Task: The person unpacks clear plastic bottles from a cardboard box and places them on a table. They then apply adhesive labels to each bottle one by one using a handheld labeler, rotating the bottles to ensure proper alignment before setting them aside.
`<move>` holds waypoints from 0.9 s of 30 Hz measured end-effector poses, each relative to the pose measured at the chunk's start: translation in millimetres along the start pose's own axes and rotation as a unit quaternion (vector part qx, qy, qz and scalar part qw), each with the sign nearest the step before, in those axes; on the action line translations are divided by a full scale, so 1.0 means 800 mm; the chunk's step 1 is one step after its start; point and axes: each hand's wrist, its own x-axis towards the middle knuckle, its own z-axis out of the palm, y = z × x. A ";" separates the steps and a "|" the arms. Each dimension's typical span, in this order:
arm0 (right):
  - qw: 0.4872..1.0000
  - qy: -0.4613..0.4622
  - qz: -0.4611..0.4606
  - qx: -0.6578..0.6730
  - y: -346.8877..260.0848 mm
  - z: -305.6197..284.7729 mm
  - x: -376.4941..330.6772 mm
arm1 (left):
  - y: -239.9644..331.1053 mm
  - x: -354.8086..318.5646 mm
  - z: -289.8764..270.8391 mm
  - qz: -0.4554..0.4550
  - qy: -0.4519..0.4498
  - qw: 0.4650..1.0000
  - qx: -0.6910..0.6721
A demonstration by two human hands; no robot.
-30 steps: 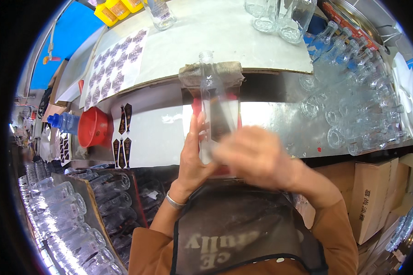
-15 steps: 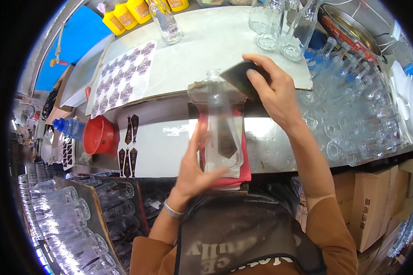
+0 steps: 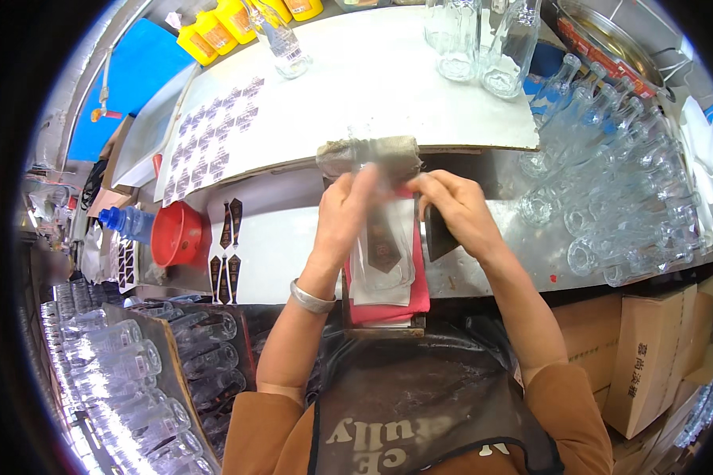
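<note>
Both hands met over a clear glass bottle point(image 3: 384, 245) lying on a red pad point(image 3: 420, 289) at the steel counter's near edge. Left hand point(image 3: 342, 214) pressed flat on the bottle's side at 9 o'clock. Right hand point(image 3: 455, 207), at 3 o'clock, curled its fingers around a dark pad point(image 3: 438, 237) beside the bottle's dark label point(image 3: 383, 245).

Bright, even light; glare on the steel counter point(image 3: 293, 237) right of the red bowl point(image 3: 176, 233); fisheye bends edges; rim black.
</note>
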 end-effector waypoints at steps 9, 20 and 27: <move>0.976 -0.105 0.035 -0.187 -0.039 0.029 0.037 | -0.016 -0.018 0.013 0.058 0.009 0.994 -0.088; 0.982 -0.127 0.028 -0.137 -0.027 0.029 0.029 | -0.036 -0.020 0.009 0.016 -0.026 0.988 -0.155; 0.998 0.021 -0.062 0.024 -0.034 -0.004 0.008 | -0.014 -0.065 -0.029 0.019 0.017 0.993 -0.119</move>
